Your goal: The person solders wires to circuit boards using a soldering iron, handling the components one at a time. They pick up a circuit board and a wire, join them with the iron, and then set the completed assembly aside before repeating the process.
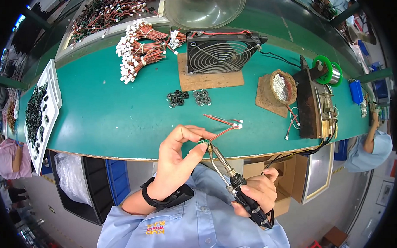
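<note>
My left hand (178, 154) pinches a small green circuit board (203, 141) between thumb and fingers, just above the table's front edge. Red wires with a white connector (239, 126) run from beside the board across the green mat; whether they are joined to it I cannot tell. My right hand (261, 191) is wrapped round a black-handled soldering iron (249, 202) with a thin metal tube along its side. The iron's tip meets or nearly meets the board. Another red-and-white wire lead (219, 119) lies just beyond. Two clusters of small black parts (177, 99) and grey-black parts (202, 97) sit farther back.
A black fan (222, 53) stands on a board behind. Bundled wire leads (139, 49) lie back left, a white tray (53, 92) of dark parts far left. At right are a round pot (276, 84) of white bits, a solder spool (335, 73) and a metal-cased device (309, 105).
</note>
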A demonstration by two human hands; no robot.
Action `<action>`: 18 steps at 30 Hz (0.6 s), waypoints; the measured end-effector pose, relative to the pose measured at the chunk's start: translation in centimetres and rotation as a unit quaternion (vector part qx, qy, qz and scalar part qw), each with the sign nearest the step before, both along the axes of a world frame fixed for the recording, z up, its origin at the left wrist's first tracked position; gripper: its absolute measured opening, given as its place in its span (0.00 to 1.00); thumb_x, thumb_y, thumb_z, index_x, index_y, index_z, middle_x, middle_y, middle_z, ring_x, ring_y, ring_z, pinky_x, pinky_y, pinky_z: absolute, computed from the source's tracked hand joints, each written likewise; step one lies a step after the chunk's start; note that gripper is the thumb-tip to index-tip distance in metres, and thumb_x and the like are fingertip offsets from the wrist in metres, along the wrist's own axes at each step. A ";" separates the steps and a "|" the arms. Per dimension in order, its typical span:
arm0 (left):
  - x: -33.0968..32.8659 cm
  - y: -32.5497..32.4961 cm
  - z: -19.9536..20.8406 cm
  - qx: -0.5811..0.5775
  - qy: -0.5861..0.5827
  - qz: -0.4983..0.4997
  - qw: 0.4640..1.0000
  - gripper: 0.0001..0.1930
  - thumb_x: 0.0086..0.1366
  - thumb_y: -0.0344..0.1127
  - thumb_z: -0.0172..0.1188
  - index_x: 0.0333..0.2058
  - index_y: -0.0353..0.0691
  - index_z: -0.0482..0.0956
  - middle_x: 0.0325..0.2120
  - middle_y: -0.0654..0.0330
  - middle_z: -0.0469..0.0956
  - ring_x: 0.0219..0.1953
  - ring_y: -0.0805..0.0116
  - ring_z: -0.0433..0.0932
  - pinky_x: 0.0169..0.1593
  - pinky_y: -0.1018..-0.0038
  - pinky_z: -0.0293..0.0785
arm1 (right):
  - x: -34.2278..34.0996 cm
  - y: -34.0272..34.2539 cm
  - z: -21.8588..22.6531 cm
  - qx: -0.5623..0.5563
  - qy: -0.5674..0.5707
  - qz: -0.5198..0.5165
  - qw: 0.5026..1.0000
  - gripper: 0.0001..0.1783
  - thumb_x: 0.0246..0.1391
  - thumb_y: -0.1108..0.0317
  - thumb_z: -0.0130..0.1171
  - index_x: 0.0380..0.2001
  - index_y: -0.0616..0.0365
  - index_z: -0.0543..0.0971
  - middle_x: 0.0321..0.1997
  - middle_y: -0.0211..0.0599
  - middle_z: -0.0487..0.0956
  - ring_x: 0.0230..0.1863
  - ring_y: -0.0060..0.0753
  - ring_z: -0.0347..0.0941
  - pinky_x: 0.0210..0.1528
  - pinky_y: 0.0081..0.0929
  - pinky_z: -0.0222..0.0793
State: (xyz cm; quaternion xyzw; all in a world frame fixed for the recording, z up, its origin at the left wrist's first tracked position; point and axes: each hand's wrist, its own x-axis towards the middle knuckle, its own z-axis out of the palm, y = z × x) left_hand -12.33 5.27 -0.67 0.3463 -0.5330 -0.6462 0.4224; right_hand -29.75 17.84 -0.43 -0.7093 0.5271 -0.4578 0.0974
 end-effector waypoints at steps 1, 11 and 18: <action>0.0 0.1 0.0 -0.001 0.000 0.000 1.000 0.06 0.56 0.24 0.54 0.29 0.39 0.66 0.35 0.51 0.78 0.47 0.62 0.70 0.55 0.64 0.59 | 0.0 0.0 0.0 -0.001 0.000 0.000 1.000 0.23 0.34 0.57 0.67 0.35 0.54 0.75 0.16 0.29 0.73 0.19 0.27 0.69 0.45 0.37 0.53; -0.1 0.2 0.2 0.005 -0.002 -0.004 1.000 0.05 0.56 0.24 0.53 0.29 0.39 0.65 0.35 0.51 0.78 0.47 0.63 0.70 0.55 0.64 0.59 | -0.1 0.3 -0.3 0.011 -0.012 -0.002 1.000 0.23 0.34 0.56 0.67 0.35 0.54 0.75 0.16 0.28 0.74 0.20 0.28 0.69 0.45 0.38 0.53; -0.2 0.3 0.3 -0.003 -0.003 0.003 1.000 0.06 0.56 0.24 0.53 0.29 0.39 0.65 0.35 0.51 0.78 0.46 0.64 0.70 0.54 0.65 0.60 | 0.0 0.4 0.0 0.012 -0.017 -0.004 1.000 0.23 0.33 0.59 0.69 0.36 0.52 0.75 0.19 0.27 0.75 0.22 0.27 0.70 0.45 0.37 0.53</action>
